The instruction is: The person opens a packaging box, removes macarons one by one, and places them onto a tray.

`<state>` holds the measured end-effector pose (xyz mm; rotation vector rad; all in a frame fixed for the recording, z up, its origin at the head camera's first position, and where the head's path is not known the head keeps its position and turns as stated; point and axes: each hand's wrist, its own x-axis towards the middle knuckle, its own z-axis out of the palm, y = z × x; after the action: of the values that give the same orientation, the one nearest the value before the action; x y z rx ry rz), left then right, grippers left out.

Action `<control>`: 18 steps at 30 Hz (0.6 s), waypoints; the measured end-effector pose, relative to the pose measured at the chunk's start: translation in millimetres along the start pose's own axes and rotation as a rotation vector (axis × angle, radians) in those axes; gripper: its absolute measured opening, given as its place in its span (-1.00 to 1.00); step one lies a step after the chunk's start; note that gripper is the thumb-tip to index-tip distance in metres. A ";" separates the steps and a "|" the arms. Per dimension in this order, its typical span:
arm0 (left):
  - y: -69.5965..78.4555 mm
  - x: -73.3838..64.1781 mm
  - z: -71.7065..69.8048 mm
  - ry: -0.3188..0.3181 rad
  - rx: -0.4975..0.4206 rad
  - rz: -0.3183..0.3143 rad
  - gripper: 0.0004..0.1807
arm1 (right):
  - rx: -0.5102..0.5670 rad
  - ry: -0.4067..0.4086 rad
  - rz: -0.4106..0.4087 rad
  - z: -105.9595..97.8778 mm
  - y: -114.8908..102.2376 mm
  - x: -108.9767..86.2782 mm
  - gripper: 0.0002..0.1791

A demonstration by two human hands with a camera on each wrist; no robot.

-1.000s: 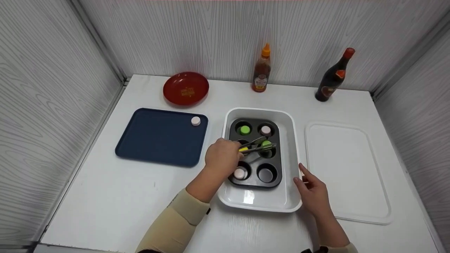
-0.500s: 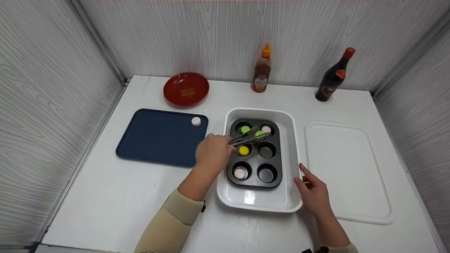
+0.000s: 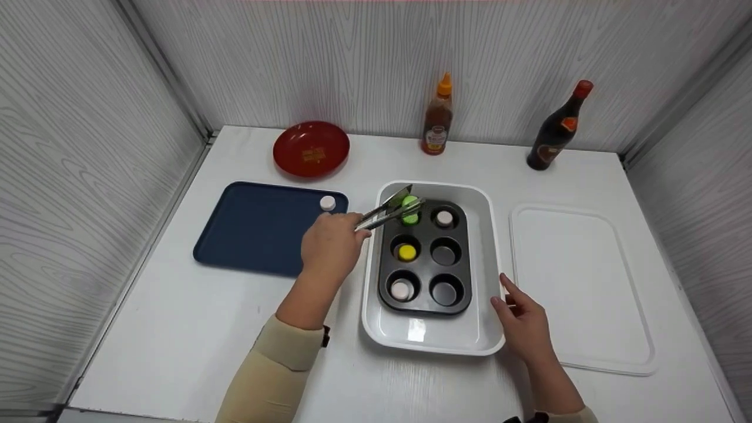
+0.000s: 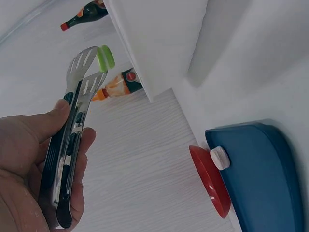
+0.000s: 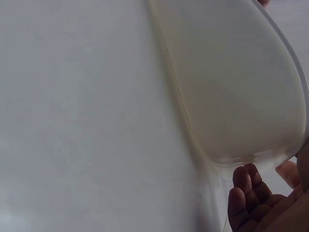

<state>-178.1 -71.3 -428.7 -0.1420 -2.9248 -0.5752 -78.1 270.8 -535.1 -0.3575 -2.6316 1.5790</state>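
Left hand [image 3: 330, 247] clamped round tongs [image 4: 72, 135], tips pinching green disc [image 4: 105, 58]: bright, round-edged, paler band round middle. Disc over muffin pan's [image 3: 426, 268] 11 o'clock cup. Right hand [image 3: 526, 323], thumb and forefinger apart, touches white tub [image 3: 446, 336] at 4 o'clock.

The left hand [image 3: 333, 244] grips tongs [image 3: 383, 220] holding a green piece [image 3: 410, 201] over the far left of a muffin tin [image 3: 425, 269], and the right hand [image 3: 524, 323] touches the white tub [image 3: 435, 336] around it.
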 end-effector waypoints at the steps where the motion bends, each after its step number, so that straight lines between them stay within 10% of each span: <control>1: -2.3 0.7 -2.0 0.004 -0.004 -0.009 -0.64 | 0.001 0.000 0.001 0.0 0.1 0.0 -0.39; 18: -47.0 12.7 -28.2 0.057 -0.007 -0.159 -0.56 | 0.026 0.015 -0.009 0.9 1.0 -0.1 -0.42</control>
<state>-192.6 -124.6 -418.0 0.1056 -2.8962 -0.6017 -78.0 270.5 -536.3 -0.3538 -2.5955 1.6003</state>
